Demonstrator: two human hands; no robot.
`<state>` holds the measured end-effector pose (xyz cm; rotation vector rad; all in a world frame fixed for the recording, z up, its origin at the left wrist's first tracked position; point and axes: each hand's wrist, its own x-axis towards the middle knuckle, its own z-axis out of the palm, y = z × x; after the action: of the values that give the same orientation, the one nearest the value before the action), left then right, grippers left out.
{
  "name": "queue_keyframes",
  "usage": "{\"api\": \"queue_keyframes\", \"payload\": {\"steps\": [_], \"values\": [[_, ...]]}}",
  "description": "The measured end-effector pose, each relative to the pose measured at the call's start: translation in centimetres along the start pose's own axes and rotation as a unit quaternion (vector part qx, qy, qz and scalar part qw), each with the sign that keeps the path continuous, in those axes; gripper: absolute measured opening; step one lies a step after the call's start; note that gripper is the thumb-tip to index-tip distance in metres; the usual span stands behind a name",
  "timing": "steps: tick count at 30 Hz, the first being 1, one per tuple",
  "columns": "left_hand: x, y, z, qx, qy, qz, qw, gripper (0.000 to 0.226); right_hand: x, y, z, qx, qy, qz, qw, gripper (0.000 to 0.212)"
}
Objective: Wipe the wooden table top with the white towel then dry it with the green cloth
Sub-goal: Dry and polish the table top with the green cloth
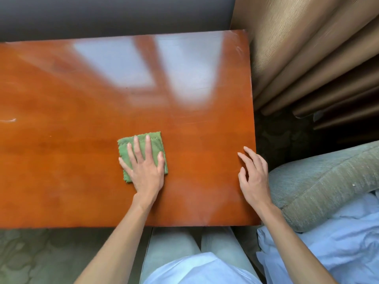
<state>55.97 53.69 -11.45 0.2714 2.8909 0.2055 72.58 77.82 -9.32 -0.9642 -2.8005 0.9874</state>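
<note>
A glossy orange-brown wooden table top [82, 95] fills most of the view. On its near middle lies a folded green cloth [125, 149]. My left hand [144, 167] lies flat on the cloth with fingers straight and spread, pressing it to the wood. My right hand [253, 173] rests by the table's right edge, fingers relaxed and slightly bent, fingertips touching the wood and holding nothing. White fabric [336, 242] lies bunched at the lower right; I cannot tell whether it is the white towel.
A grey-green upholstered armrest [328, 181] stands right of the table. Tan curtains [307, 58] hang at the upper right. A dark wall [102, 15] backs the table. Patterned carpet [41, 257] shows in front, with my legs [190, 242] under the near edge.
</note>
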Motion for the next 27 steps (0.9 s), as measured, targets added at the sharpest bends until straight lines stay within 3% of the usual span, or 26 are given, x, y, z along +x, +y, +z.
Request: {"api": "queue_keyframes", "payload": {"steps": [2, 8, 14, 17, 21, 27], "values": [[-4.0, 0.0, 1.0, 0.003, -0.004, 0.009, 1.0, 0.063, 0.1, 0.1, 0.0, 0.006, 0.003, 0.002, 1.0, 0.046], [-13.6, 3.6, 3.9, 0.052, -0.04, 0.17, 0.983, 0.063, 0.3, 0.3, 0.0, 0.02, 0.01, 0.004, 1.0, 0.043], [-16.6, 8.7, 5.7, 0.073, -0.081, 0.372, 0.922, 0.064, 0.7, 0.5, -0.6, 0.047, 0.014, -0.005, 0.999, 0.041], [-14.3, 11.6, 5.7, 0.061, -0.079, 0.412, 0.906, 0.062, 0.8, 0.9, -0.8, 0.078, 0.021, 0.007, 0.997, 0.041], [-6.4, 14.1, 4.2, 0.042, -0.046, 0.367, 0.928, 0.061, 1.1, 1.1, -1.0, 0.115, 0.053, 0.02, 0.992, 0.04], [7.3, 12.8, 0.9, 0.048, -0.011, 0.172, 0.984, 0.062, 1.3, 1.3, -1.5, 0.182, 0.052, 0.046, 0.981, 0.04]]}}
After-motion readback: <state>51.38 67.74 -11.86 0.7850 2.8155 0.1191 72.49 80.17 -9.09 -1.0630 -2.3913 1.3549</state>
